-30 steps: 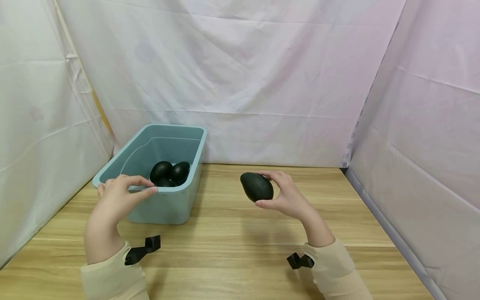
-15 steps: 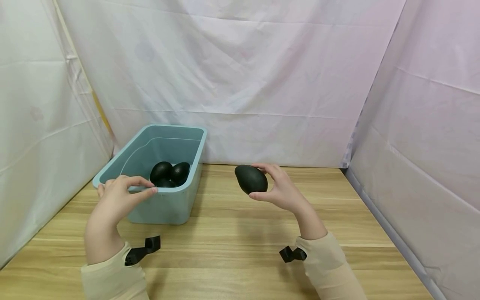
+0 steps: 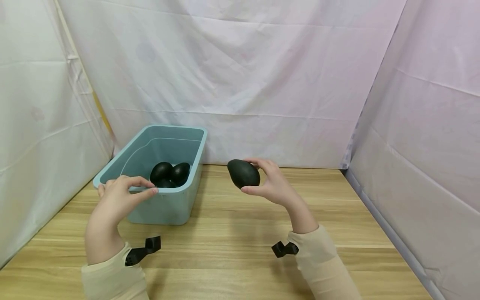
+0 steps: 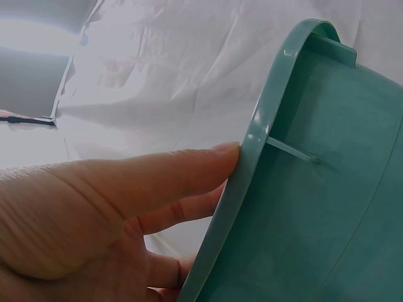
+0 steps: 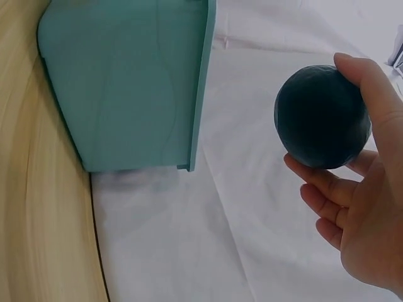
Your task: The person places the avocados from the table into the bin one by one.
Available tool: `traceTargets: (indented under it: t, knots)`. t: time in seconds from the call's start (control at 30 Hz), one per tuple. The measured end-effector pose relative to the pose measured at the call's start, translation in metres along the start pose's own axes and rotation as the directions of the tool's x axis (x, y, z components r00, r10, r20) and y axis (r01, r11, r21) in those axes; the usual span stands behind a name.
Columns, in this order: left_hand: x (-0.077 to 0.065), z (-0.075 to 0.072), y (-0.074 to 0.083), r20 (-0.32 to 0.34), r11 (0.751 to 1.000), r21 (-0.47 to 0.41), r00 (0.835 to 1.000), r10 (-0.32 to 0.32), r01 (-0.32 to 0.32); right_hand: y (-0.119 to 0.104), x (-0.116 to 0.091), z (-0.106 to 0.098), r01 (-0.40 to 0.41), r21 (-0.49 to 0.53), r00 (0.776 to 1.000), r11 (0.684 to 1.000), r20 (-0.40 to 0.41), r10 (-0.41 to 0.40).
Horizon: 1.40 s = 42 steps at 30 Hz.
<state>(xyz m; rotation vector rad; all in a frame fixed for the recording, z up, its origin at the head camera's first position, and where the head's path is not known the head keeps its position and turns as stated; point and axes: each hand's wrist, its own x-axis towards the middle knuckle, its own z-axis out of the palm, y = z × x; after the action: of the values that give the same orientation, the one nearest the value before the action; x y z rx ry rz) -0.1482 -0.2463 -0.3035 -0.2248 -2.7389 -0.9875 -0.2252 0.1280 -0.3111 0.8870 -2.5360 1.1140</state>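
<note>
My right hand [image 3: 275, 183] holds a dark green avocado [image 3: 243, 173] up above the table, thumb below and fingers over its far side. In the right wrist view the same avocado [image 5: 322, 117] sits between thumb and fingertips, apart from the tub. A blue-green plastic tub [image 3: 159, 208] stands at the left. My left hand [image 3: 119, 196] grips its near rim, the thumb outside and the fingers reaching over. In the left wrist view the thumb [image 4: 182, 173] touches the tub's rim [image 4: 252, 138]. Inside the tub lie a left avocado [image 3: 161, 171], a right avocado [image 3: 181, 173] and another partly hidden one.
The wooden table [image 3: 225, 258] runs under everything. A white cloth sheet [image 3: 262, 83] hangs behind it, with more cloth at both sides. A black wrist camera [image 3: 140, 252] sits on the left sleeve, another black camera [image 3: 285, 249] on the right.
My right hand has carried the avocado to the left and slightly farther up in the head view, nearer the tub. The left hand, tub and avocados inside have stayed put.
</note>
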Motion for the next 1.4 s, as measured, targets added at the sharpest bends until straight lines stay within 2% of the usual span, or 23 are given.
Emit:
traceTargets:
  t: [0.57,1.17,1.4]
  knots:
    - [0.003,0.002,0.001,0.004,1.0,0.009,1.0,-0.009,0.009,-0.009,0.024,0.009,-0.015,0.041,1.0,0.999,-0.008,0.016]
    - [0.004,0.003,0.004,0.006,1.0,0.003,1.0,-0.011,0.011,-0.017,0.042,0.032,-0.054,0.088,0.998,0.995,0.02,0.053]
    - [0.004,0.004,0.004,0.008,1.0,0.0,1.0,-0.013,0.013,-0.021,0.052,0.04,-0.031,0.098,0.999,0.995,0.016,0.029]
